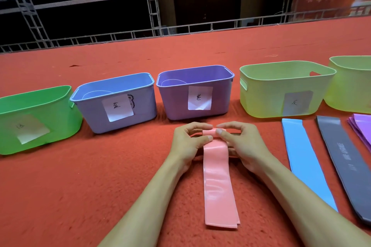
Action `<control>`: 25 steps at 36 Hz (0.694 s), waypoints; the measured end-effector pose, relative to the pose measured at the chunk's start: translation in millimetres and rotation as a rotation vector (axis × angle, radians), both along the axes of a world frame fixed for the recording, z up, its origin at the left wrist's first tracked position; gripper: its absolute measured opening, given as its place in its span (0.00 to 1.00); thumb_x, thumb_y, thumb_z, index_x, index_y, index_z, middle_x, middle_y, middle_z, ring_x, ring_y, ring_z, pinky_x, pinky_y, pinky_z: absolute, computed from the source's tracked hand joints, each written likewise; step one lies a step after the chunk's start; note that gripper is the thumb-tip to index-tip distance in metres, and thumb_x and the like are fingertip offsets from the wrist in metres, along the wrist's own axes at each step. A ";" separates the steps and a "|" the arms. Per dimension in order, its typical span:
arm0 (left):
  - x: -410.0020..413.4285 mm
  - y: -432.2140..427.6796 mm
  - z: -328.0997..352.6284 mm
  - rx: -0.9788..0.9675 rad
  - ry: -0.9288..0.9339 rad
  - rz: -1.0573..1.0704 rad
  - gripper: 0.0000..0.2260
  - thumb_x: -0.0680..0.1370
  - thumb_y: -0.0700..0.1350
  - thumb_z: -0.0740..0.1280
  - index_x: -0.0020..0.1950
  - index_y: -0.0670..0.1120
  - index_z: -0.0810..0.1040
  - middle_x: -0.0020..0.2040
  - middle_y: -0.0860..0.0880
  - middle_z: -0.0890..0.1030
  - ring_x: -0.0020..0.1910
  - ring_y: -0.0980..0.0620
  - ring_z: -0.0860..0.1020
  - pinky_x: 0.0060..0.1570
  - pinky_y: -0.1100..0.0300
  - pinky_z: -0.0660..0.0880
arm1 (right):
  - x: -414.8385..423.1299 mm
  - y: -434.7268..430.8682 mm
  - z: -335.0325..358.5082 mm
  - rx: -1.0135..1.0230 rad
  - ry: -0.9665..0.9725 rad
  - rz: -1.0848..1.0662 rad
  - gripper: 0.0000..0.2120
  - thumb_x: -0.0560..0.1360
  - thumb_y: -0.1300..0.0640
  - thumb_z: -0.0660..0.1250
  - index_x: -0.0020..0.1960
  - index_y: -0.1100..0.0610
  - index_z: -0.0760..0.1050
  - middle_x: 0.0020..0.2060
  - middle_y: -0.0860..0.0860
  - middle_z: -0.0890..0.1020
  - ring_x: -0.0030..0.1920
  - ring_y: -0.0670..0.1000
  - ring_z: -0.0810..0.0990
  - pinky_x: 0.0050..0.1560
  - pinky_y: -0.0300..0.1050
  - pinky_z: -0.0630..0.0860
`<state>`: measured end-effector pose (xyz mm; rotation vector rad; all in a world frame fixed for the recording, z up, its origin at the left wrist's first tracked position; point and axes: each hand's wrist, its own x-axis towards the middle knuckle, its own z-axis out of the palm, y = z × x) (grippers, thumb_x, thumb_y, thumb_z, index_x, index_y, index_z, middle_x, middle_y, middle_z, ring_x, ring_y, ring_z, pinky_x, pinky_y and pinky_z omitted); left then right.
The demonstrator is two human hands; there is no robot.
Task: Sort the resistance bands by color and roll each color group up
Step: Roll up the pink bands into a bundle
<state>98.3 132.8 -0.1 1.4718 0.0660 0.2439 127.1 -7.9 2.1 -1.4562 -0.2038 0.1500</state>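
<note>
A stack of pink resistance bands (218, 186) lies flat on the red carpet, running from my hands toward me. Its far end is curled into a small roll. My left hand (188, 142) and my right hand (239, 142) both pinch that roll between thumb and fingers. To the right lie a light blue band (303, 158), a dark grey band (345, 168) and a pile of purple bands (361, 126), all flat.
Behind my hands stands a row of labelled bins: green (34, 94), blue (112, 82), purple (194, 72), pale yellow-green (285, 70) and another pale yellow-green one (351, 62) at the right edge. Red carpet (80, 186) covers the surface up to a metal truss rail at the back.
</note>
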 end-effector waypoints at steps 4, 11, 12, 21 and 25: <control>1.3 -0.4 -2.3 -0.057 0.016 -0.019 0.14 0.70 0.26 0.69 0.42 0.45 0.83 0.41 0.48 0.85 0.36 0.46 0.80 0.33 0.60 0.76 | 0.3 -0.9 -0.3 0.014 -0.021 -0.020 0.03 0.73 0.64 0.71 0.46 0.59 0.81 0.37 0.59 0.84 0.31 0.52 0.80 0.28 0.41 0.76; 2.2 -2.4 -0.3 -0.150 0.043 -0.082 0.09 0.73 0.30 0.68 0.41 0.43 0.83 0.42 0.44 0.83 0.36 0.48 0.80 0.35 0.59 0.75 | 0.5 -4.2 -1.1 0.005 -0.054 -0.046 0.06 0.71 0.67 0.72 0.45 0.58 0.82 0.41 0.60 0.84 0.36 0.56 0.82 0.36 0.49 0.80; 2.8 -2.5 -0.7 -0.155 0.038 -0.081 0.08 0.74 0.31 0.68 0.41 0.43 0.83 0.42 0.43 0.83 0.39 0.48 0.81 0.37 0.58 0.76 | 0.6 -4.4 -1.0 0.003 -0.058 -0.049 0.06 0.71 0.67 0.72 0.44 0.58 0.82 0.41 0.60 0.85 0.37 0.56 0.82 0.37 0.51 0.80; 7.2 -2.9 -7.6 -0.082 0.019 -0.071 0.08 0.76 0.34 0.68 0.50 0.46 0.82 0.48 0.45 0.84 0.47 0.48 0.81 0.49 0.52 0.78 | 0.9 -6.1 -1.6 -0.024 -0.091 -0.075 0.09 0.69 0.69 0.73 0.44 0.57 0.83 0.39 0.58 0.85 0.39 0.57 0.83 0.45 0.63 0.80; 6.2 -2.7 -6.8 -0.115 0.054 -0.100 0.08 0.78 0.37 0.67 0.54 0.46 0.80 0.50 0.45 0.83 0.46 0.51 0.82 0.46 0.57 0.79 | 3.0 -6.7 -3.3 -0.017 -0.103 -0.085 0.10 0.68 0.70 0.73 0.43 0.57 0.83 0.40 0.58 0.85 0.40 0.57 0.83 0.47 0.63 0.79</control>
